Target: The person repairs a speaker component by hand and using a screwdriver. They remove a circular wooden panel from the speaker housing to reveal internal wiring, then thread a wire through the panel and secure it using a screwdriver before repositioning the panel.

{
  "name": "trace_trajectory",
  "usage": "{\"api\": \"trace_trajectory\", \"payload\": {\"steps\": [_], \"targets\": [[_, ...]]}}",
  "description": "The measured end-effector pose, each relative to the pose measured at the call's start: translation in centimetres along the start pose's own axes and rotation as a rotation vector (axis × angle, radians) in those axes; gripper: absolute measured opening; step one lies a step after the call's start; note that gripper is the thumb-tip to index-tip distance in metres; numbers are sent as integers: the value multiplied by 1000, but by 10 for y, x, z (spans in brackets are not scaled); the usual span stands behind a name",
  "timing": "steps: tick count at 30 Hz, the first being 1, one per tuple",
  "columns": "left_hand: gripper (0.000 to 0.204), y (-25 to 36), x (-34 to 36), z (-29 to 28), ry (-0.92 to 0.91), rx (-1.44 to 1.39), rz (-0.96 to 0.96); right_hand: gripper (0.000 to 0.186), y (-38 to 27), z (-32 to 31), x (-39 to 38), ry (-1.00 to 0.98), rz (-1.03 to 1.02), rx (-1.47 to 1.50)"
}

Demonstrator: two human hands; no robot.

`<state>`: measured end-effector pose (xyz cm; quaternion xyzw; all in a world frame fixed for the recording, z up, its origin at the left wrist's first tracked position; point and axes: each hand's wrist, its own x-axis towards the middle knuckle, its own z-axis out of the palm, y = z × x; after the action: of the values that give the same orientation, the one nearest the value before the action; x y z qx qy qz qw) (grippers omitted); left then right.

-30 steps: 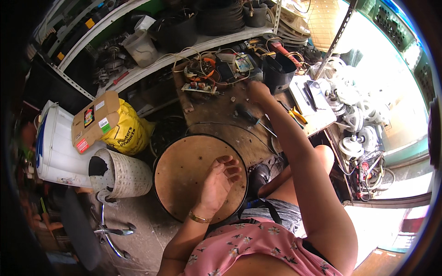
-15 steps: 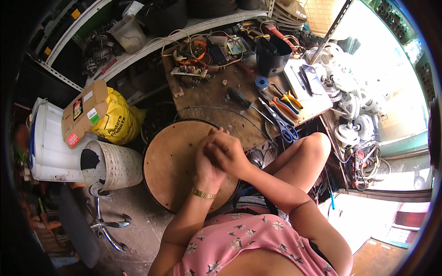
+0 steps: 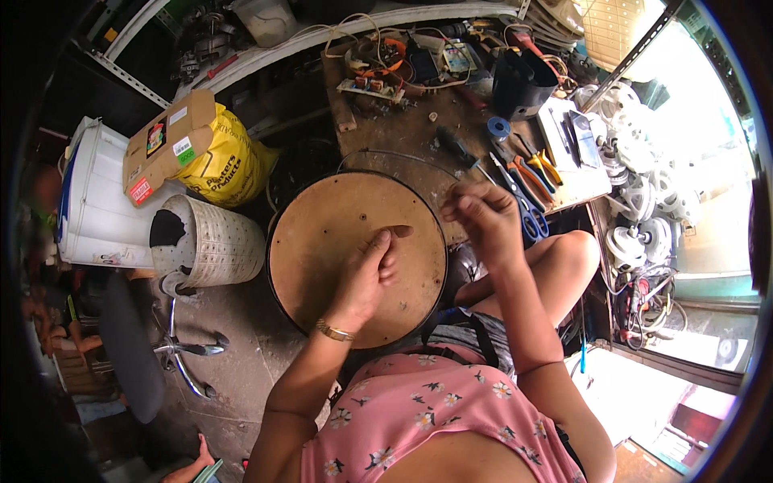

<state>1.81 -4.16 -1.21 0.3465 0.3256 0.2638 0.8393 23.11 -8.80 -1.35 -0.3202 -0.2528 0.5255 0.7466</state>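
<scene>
A round brown wooden disc (image 3: 322, 233) with a dark rim lies in front of my knees. My left hand (image 3: 366, 274), a gold bracelet on its wrist, rests on the disc's right half with fingers curled and thumb against the forefinger. My right hand (image 3: 483, 221) hovers at the disc's right edge with its fingertips pinched together. Whatever they hold is too small to make out. A thin wire loop (image 3: 386, 153) arcs just beyond the disc's far rim.
A cluttered workbench (image 3: 403, 121) carries circuit boards, a screwdriver, blue-handled scissors (image 3: 515, 201), orange pliers (image 3: 535, 169) and a black container (image 3: 519, 80). To the left stand a white perforated bin (image 3: 213, 241), a yellow bag (image 3: 229, 165), a cardboard box (image 3: 165, 145) and a white tub (image 3: 93, 201). Fan parts pile at right.
My right hand came back from the bench to meet the left over the disc, and has now drawn away to the disc's right edge. The left hand stays on the disc.
</scene>
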Motion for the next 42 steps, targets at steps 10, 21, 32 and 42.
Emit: {"api": "trace_trajectory", "payload": {"steps": [10, 21, 32, 42], "targets": [[22, 55, 53, -19, -14, 1131, 498, 21, 36, -41, 10, 184, 174, 60], [24, 29, 76, -10, 41, 1664, 646, 24, 39, -39, 41, -42, 283, -746], [16, 61, 80, -22, 77, 1304, 558, 44, 20, -11, 88, -398, 297, -1160], [16, 117, 35, -56, 473, 1567, 664, 31, 14, -20, 89, -442, 346, -940]]}}
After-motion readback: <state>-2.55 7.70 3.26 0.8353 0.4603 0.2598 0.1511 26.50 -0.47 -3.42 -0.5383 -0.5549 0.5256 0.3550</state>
